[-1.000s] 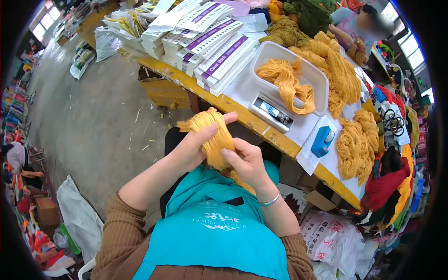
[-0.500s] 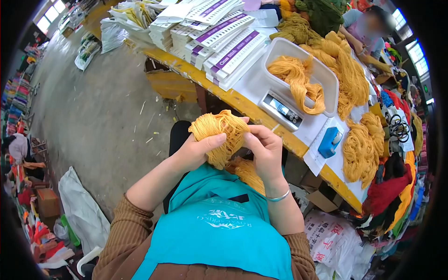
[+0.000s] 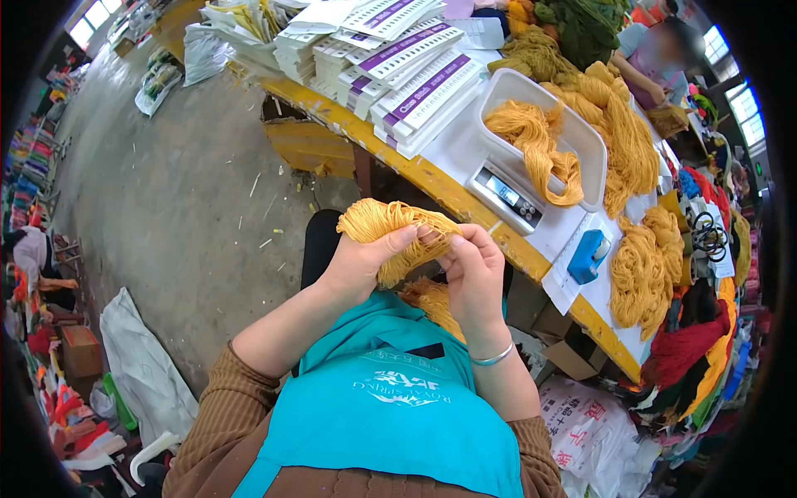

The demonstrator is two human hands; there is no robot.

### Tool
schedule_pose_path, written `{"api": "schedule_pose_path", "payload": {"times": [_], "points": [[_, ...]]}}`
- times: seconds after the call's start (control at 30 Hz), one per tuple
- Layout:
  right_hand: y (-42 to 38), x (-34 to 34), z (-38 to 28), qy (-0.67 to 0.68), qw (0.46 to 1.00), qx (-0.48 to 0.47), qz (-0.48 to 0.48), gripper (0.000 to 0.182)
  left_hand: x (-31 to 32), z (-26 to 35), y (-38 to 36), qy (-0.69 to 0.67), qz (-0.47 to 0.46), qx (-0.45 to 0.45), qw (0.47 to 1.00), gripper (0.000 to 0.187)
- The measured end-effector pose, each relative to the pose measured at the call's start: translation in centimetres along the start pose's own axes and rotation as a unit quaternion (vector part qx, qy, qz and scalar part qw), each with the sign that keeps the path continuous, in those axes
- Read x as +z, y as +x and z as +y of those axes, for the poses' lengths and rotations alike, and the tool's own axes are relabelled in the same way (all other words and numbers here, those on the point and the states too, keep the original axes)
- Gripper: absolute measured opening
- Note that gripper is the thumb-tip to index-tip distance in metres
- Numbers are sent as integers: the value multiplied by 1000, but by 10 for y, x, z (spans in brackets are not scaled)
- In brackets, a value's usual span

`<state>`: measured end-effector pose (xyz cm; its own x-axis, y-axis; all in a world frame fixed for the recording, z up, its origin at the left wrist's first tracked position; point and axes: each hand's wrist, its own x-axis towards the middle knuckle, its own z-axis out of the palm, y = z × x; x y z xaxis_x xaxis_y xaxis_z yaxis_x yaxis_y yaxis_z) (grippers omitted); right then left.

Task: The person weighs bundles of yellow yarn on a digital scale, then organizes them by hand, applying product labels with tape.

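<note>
A bundle of yellow-orange thread (image 3: pixel 378 228) is held above my lap. My left hand (image 3: pixel 361 264) grips it from the left, with the thumb lying across its front. At its right end my right hand (image 3: pixel 477 264) pinches some strands between thumb and fingertips. Below the hands, more yellow thread (image 3: pixel 432 304) lies on my lap against the turquoise apron (image 3: pixel 390 407).
On the yellow-edged table (image 3: pixel 531 259), a digital scale (image 3: pixel 506 197) carries a white plastic tub (image 3: pixel 599 158) with yellow thread in it. Nearby are a blue tape dispenser (image 3: pixel 589 256), thread heaps (image 3: pixel 643 270) and stacked printed cards (image 3: pixel 423 100). A person (image 3: pixel 656 62) works across the table.
The thread bundle has been drawn out wider to the right between my hands, its strands lying more lengthwise. My right hand has shifted slightly right. The view has moved a little.
</note>
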<state>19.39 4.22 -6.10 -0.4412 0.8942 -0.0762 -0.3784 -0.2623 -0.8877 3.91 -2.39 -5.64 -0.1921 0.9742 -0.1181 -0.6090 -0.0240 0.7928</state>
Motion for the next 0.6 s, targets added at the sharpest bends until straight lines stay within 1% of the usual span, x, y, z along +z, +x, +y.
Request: {"api": "schedule_pose_path", "payload": {"times": [0.03, 0.07, 0.13, 0.2, 0.27, 0.33, 0.37, 0.47, 0.53, 0.57, 0.6], "points": [[1, 0, -2, 49, 998, 40, -28, 11, -1, 1, 0, -35, -26, -23, 999, 26], [1, 0, -3, 98, 990, 79, -56, 14, -4, 1, 1, -35, -26, -23, 999, 26], [3, -1, -2, 100, 989, 79, -75, 16, -9, -2, 3, -40, -65, -22, 997, 29], [3, 5, -7, -12, 994, 83, -71, 18, -5, 0, 2, -31, -51, -18, 998, 30], [4, 7, -9, -12, 994, 80, -67, 17, -3, 2, 2, -22, -37, -13, 999, 31], [5, 1, -7, -52, 989, 84, -107, 12, -5, 4, 2, -1, -58, -20, 998, 31], [4, 4, -7, -59, 991, 78, -86, 11, -6, 4, 2, -2, -57, -19, 998, 31], [4, 4, -6, -62, 992, 75, -74, 11, -13, -1, 1, -3, -34, -14, 999, 30], [3, 6, -8, -47, 993, 72, -81, 10, -20, -4, -1, 89, -3, -26, 996, 28], [3, 7, -8, -33, 993, 68, -87, 10, -21, -4, -2, 88, -3, -26, 996, 28], [3, 7, -7, -33, 993, 69, -87, 10, -16, 1, -4, 141, -6, 4, 990, 26]]}}
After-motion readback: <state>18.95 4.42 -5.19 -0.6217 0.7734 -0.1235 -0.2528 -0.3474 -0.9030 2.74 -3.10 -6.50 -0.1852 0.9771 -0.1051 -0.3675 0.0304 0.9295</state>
